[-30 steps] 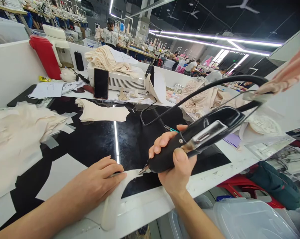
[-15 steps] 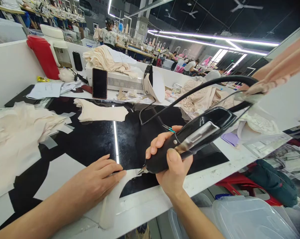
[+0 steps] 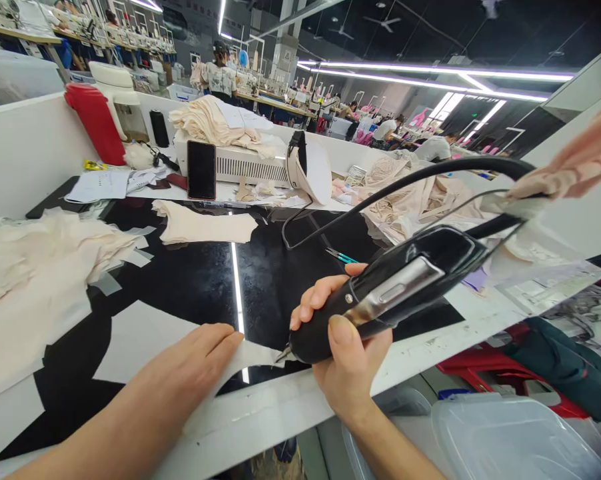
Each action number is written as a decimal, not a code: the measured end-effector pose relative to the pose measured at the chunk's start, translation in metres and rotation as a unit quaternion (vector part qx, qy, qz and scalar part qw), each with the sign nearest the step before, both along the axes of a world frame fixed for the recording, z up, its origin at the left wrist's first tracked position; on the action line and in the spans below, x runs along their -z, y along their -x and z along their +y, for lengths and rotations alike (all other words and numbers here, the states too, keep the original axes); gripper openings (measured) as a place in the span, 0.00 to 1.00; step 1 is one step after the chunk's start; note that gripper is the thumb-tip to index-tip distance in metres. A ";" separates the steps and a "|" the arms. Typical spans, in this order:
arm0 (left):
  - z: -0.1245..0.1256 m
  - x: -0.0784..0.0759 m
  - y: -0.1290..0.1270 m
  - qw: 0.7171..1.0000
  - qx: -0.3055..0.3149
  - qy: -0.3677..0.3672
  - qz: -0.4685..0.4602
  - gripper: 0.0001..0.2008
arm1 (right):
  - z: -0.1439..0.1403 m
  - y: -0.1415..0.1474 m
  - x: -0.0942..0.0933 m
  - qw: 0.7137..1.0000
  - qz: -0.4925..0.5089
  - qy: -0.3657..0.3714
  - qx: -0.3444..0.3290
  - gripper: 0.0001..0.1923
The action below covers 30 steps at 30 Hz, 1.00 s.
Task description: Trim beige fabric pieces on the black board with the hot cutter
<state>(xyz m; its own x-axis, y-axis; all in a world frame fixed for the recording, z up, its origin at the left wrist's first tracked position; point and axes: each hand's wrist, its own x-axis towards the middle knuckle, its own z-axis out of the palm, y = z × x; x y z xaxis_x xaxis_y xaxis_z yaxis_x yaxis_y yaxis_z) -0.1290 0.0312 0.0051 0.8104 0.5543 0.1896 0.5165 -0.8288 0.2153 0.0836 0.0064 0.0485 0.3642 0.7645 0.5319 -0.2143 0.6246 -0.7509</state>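
Note:
My right hand (image 3: 353, 347) is wrapped around a black corded hand tool (image 3: 380, 293) with a silver side panel. The tool slants down to the left, and its pointed metal tip meets the end of a pale fabric piece (image 3: 253, 355). My left hand (image 3: 200, 363) is closed with its fingers together on that fabric, left of the tip; its fingertips are partly hidden. A white sheet (image 3: 140, 337) lies beside my left forearm. Beyond the tool rests a pair of teal-handled tweezers (image 3: 341, 256).
A cream fabric stack (image 3: 205, 223) lies farther back on the black tabletop (image 3: 195, 280). Layered cream pieces (image 3: 30, 280) spread at left. A phone (image 3: 201, 170) leans on a white box. The tool's black cable (image 3: 410, 173) arcs to the upper right. Below the white edge are plastic bins (image 3: 510, 433).
My left hand has gone from lying flat to curled fingers, and the fabric now stretches straighter toward the tip. The tool has shifted slightly down. The whole view has turned a little.

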 end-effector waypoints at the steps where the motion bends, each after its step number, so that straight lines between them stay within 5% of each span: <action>1: 0.003 0.000 -0.002 1.000 0.003 0.015 0.010 0.40 | -0.001 0.001 0.000 1.000 0.000 0.000 0.002 0.20; 9: 0.020 -0.004 -0.008 0.997 0.015 0.079 0.019 0.29 | -0.006 0.005 0.001 1.000 -0.004 0.012 0.015 0.22; 15: 0.014 0.003 -0.006 0.997 0.037 -0.053 0.033 0.31 | -0.007 0.007 0.000 1.000 0.003 0.006 0.003 0.21; 23: -0.003 0.009 -0.019 0.981 0.023 -0.178 0.076 0.19 | -0.009 0.012 -0.002 1.000 0.013 0.004 -0.006 0.22; 30: -0.010 0.001 -0.020 0.979 0.052 -0.187 0.055 0.45 | -0.011 0.013 -0.002 1.000 0.004 0.012 -0.008 0.22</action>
<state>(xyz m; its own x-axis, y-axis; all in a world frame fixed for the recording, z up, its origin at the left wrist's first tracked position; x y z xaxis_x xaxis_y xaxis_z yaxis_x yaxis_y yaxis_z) -0.1088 0.0216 0.0036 0.8858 0.3756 0.2725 0.4278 -0.8884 -0.1663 0.0707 -0.0042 0.0502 0.3562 0.7829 0.5100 -0.2293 0.6024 -0.7646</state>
